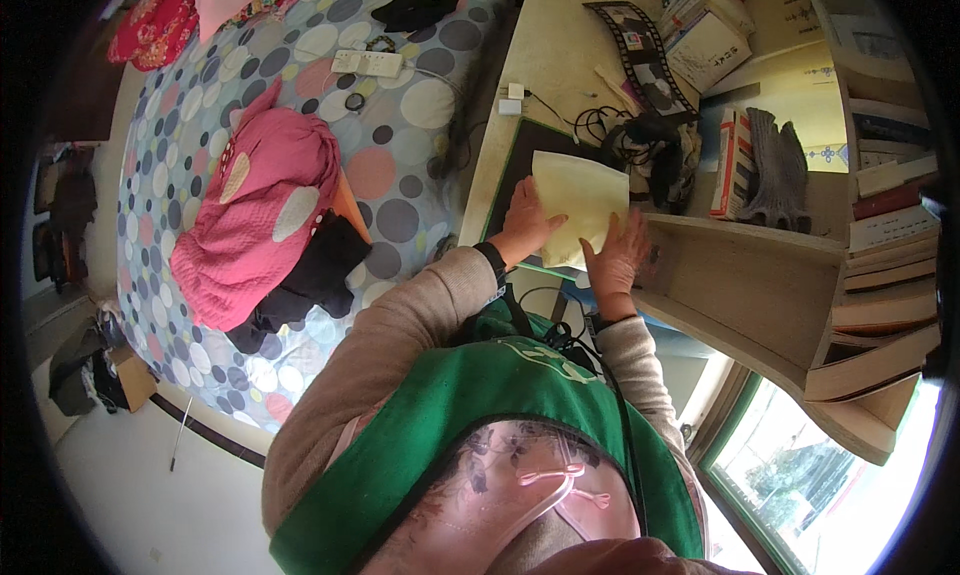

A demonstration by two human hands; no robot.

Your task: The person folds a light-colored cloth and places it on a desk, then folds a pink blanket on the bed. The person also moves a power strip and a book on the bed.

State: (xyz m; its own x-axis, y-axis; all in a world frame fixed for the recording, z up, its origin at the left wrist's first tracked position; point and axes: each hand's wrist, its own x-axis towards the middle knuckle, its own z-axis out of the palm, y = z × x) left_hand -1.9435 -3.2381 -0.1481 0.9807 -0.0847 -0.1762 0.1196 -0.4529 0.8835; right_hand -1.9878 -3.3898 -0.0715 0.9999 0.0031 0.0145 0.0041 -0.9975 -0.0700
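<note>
A pale yellow folded piece (585,200), paper or cloth, lies on a dark mat with a green edge (517,162) on the desk before me. My left hand (529,219) rests along its left side, with the thumb reaching over the surface. At the lower right, my right hand (619,256) touches the near edge, its thumb and fingers spread and partly blurred. Neither hand visibly pinches the piece. Just beyond it, a tangle of black cables (600,121) meets a heap of dark and pale fabric (664,162).
White charger plugs (511,99) and a film-strip-patterned sheet (645,57) lie farther back. To the right, a wooden shelf (742,275) holds books (892,275), a red-and-white box (731,166) and a grey knitted item (776,170). Left stands a bed (397,117) with pink fabric (262,200) and a power strip (367,63).
</note>
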